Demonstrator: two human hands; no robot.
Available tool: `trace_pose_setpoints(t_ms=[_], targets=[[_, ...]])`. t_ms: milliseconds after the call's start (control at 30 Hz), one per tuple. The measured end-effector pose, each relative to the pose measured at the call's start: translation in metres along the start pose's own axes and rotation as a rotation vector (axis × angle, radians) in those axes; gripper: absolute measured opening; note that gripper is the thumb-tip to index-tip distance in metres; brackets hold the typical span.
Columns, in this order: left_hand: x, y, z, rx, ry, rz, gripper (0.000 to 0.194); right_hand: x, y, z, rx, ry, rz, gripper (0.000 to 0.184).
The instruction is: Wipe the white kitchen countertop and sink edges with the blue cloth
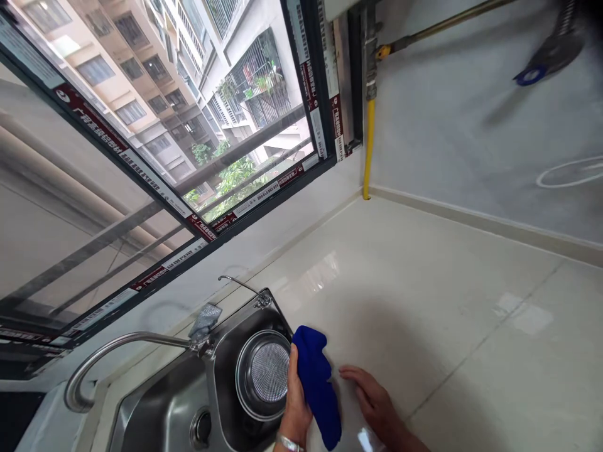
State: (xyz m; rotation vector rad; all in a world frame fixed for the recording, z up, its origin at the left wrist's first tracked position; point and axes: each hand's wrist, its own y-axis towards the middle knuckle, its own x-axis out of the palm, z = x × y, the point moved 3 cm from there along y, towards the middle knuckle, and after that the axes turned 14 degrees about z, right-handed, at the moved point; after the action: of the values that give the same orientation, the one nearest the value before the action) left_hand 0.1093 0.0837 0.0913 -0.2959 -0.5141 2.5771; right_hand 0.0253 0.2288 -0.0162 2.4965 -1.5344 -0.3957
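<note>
Where the sink meets the bench, left hand closed around a blue cloth, thumb on one side and fingers folded on the other, cloth hanging out above and below this grip. Right hand just beside the cloth, fingers spread flat on the pale bench, holding nothing. Directly left of the left grip, a steel strainer basket sitting in the sink; further left, a curved tap. Wide bare bench to the right and beyond both hands, ending at the wall edge and a yellow pipe in the far corner. Window frame running behind the sink.
</note>
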Motion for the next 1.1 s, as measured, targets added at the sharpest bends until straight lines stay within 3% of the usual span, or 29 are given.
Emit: trace_pose_setpoints(t_ms=[100,167,267,367,533,633,733,800,900,1000,1100], targets=[[0.014,-0.018,-0.006,-0.254,-0.199,0.004,0.071,-0.003,0.008,-0.009,0.183,0.114,-0.060,0.040],[0.021,-0.033,-0.013,-0.345,-0.272,0.003,0.077,-0.007,0.016,-0.017,0.320,0.196,-0.105,0.052],[0.027,-0.046,-0.020,-0.266,-0.243,-0.073,0.087,-0.014,0.027,-0.028,0.496,0.318,-0.167,0.069],[0.029,-0.050,-0.027,-0.209,-0.252,-0.164,0.085,-0.014,0.028,-0.032,0.611,0.387,-0.226,0.080],[0.028,-0.045,-0.042,-0.124,-0.232,-0.285,0.067,-0.010,0.013,-0.027,0.656,0.417,-0.177,0.071],[0.025,-0.042,-0.045,-0.048,-0.183,-0.323,0.062,-0.019,0.008,-0.024,0.628,0.313,-0.040,0.064],[0.019,-0.039,-0.037,0.077,-0.103,-0.276,0.064,-0.042,0.014,-0.030,0.534,0.125,0.191,0.065],[0.015,-0.039,-0.030,0.105,-0.079,-0.247,0.064,-0.057,0.021,-0.042,0.464,0.028,0.280,0.065],[0.015,-0.039,-0.022,0.101,-0.113,-0.243,0.063,-0.069,0.036,-0.067,0.321,-0.108,0.290,0.060],[0.011,-0.038,-0.019,0.080,-0.139,-0.213,0.071,-0.067,0.051,-0.092,0.092,-0.213,0.218,0.052],[-0.018,-0.031,-0.023,0.012,-0.151,-0.104,0.087,-0.061,0.064,-0.109,-0.038,-0.258,0.179,0.048]])
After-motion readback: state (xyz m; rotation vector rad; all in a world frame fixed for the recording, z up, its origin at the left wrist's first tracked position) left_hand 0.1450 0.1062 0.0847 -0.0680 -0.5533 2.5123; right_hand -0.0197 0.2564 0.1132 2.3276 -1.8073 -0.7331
